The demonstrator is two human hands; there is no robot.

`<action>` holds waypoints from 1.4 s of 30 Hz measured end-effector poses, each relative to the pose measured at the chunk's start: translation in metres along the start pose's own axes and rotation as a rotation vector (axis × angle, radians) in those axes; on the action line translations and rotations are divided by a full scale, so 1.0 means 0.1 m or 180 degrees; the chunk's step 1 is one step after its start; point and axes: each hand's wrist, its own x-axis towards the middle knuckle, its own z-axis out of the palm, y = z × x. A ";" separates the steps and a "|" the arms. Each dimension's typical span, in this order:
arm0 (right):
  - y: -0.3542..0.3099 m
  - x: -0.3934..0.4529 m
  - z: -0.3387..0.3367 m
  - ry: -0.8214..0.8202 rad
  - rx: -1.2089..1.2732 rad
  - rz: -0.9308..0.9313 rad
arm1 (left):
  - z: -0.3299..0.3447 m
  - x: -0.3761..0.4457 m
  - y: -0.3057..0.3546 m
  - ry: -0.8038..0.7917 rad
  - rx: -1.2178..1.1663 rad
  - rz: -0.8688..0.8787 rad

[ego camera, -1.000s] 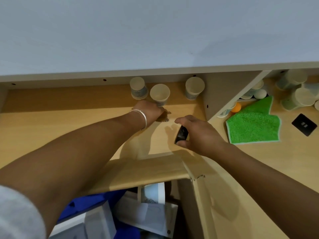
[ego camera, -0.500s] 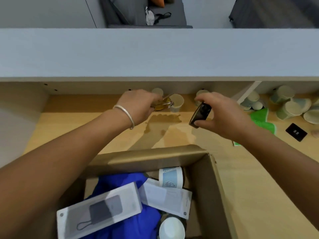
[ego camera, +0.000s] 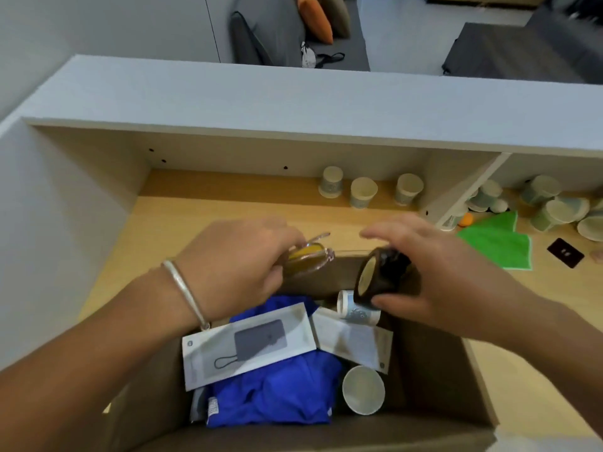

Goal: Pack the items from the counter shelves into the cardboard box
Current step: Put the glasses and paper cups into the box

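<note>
Your left hand (ego camera: 235, 272) pinches light, fragile yellow-lensed glasses (ego camera: 308, 257) by the frame, right hand (ego camera: 434, 275) grips a stiff dark tape roll (ego camera: 378, 275); lower both gently into the cardboard box (ego camera: 434, 370).

Left hand (ego camera: 241, 272) grips glasses (ego camera: 306, 256) above box (ego camera: 440, 370).

Cardboard box (ego camera: 437, 370) is sitting nearest the camera, against the counter shelf (ego camera: 202, 220). Inside it: cloth (ego camera: 280, 393) lying at the bottom, flat carton (ego camera: 248, 347) lying on the cloth, one paper cup (ego camera: 363, 389) standing right of the cloth. Three cups (ego camera: 363, 191) are standing behind the box at the shelf's back. Towel (ego camera: 496, 243) is lying right of the box.
</note>
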 end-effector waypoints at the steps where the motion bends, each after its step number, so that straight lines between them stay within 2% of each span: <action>1: -0.03 -0.03 0.09 -0.0112 -0.0020 -0.0008 | 0.07 -0.06 0.01 -0.0077 -0.0021 -0.0003; 4: -0.06 -0.11 0.33 -0.0425 -0.0146 0.0034 | 0.25 -0.19 0.01 -0.0291 -0.0185 0.0016; 7: -0.05 -0.13 0.46 -0.0520 -0.0229 0.0013 | 0.40 -0.29 0.00 -0.0340 -0.0321 0.0054; 17: 0.19 -0.03 0.33 -0.0095 -0.0297 0.0027 | 0.50 0.04 -0.04 0.0072 -0.0580 0.0165; 22: 0.62 0.22 0.14 0.0306 -0.0165 0.0242 | 0.46 0.58 -0.07 0.0249 -0.0509 0.0026; 26: 1.09 0.50 0.10 0.0375 -0.0128 0.0370 | 0.57 1.13 -0.14 0.0268 -0.0484 -0.0145; 32: 1.76 1.07 0.36 0.0244 -0.0122 0.0573 | 1.06 2.06 -0.39 -0.0106 -0.0263 -0.0536; 36: 2.13 1.50 0.66 -0.0104 -0.0153 0.0801 | 1.48 2.62 -0.64 -0.0477 -0.0127 -0.0866; 42: 2.50 1.98 1.08 -0.0215 -0.0196 0.0721 | 1.98 3.09 -0.83 -0.0324 -0.0372 -0.1219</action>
